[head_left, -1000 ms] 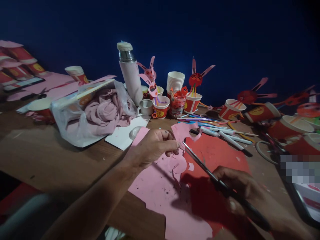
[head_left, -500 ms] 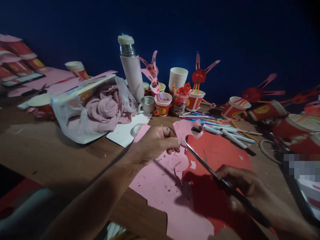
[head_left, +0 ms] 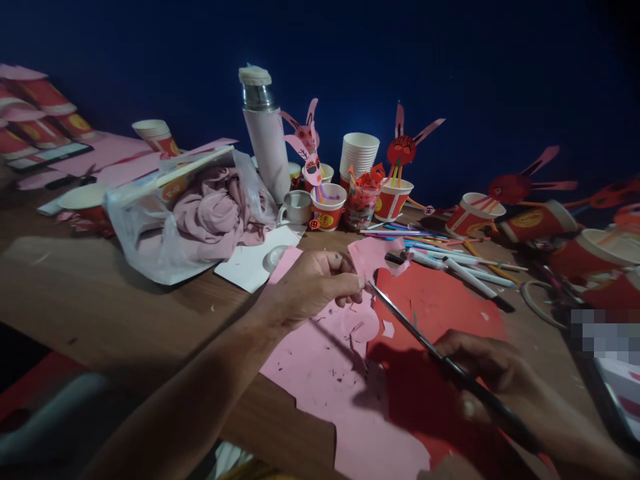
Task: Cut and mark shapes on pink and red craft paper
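My left hand (head_left: 313, 287) pinches a small piece of pink paper (head_left: 373, 257) just above the table. My right hand (head_left: 483, 377) grips black-handled scissors (head_left: 425, 347), whose blade tips touch the lower edge of that pink piece. Beneath both hands lie a large pink sheet (head_left: 325, 373) and a red sheet (head_left: 440, 313), with small pink offcuts scattered on them.
A white flask (head_left: 265, 137), a stack of white cups (head_left: 359, 157), red paper cups with paper rabbit figures (head_left: 400, 173), and loose pens (head_left: 450, 260) crowd the back of the wooden table (head_left: 100, 300). A plastic bag of pink cloth (head_left: 195, 213) sits left. A tape ring (head_left: 543, 303) lies right.
The view has drifted slightly; both hands stay nearly still, with the scissors still at the edge of the pink piece.
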`<action>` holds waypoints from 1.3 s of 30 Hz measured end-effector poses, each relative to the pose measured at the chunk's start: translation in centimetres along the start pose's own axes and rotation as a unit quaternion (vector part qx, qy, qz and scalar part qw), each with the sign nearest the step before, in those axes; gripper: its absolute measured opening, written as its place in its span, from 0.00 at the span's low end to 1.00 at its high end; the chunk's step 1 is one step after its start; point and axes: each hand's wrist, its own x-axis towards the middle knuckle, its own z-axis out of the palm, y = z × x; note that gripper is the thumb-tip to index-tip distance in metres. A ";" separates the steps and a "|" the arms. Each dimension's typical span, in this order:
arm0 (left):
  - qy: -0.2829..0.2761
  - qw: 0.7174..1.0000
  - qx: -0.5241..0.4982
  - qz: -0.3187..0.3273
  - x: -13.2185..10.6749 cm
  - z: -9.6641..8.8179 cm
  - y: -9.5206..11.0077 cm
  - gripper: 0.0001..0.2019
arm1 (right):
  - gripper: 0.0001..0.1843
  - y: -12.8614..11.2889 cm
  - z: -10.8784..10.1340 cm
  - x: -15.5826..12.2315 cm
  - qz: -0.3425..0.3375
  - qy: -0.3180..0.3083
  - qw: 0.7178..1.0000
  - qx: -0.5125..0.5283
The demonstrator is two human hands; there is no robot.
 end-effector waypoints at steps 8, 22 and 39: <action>-0.013 1.000 0.006 0.025 0.1 -0.2 -0.4 0.04 | 0.10 0.1 0.2 0.0 0.020 0.011 1.000 -0.002; -0.009 1.000 -0.009 0.021 0.2 -0.1 -0.4 0.04 | 0.16 0.1 0.5 0.4 0.023 -0.006 0.999 0.034; 0.019 1.000 -0.010 0.003 0.1 0.0 -0.8 0.04 | 0.10 0.4 1.3 0.2 0.034 0.016 0.999 0.010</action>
